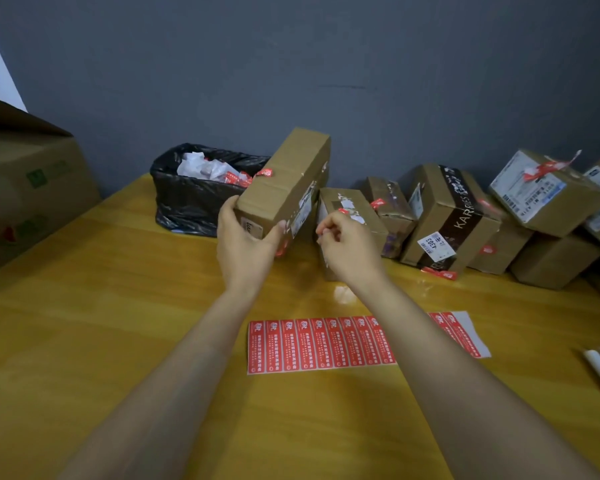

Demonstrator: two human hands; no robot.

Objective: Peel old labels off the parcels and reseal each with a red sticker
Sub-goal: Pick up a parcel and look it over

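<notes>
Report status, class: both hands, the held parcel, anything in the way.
Left hand grips long cardboard parcel, tilted up. Right hand curled at its labelled side; pinch unclear. Red sticker sheet under arms; smaller parcel close behind right hand.

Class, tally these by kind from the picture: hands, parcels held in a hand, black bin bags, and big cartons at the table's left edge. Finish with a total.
Hands: 2 (left hand, right hand)
Held parcel: 1
Black bin bag: 1
Big carton: 1
Total: 5
</notes>
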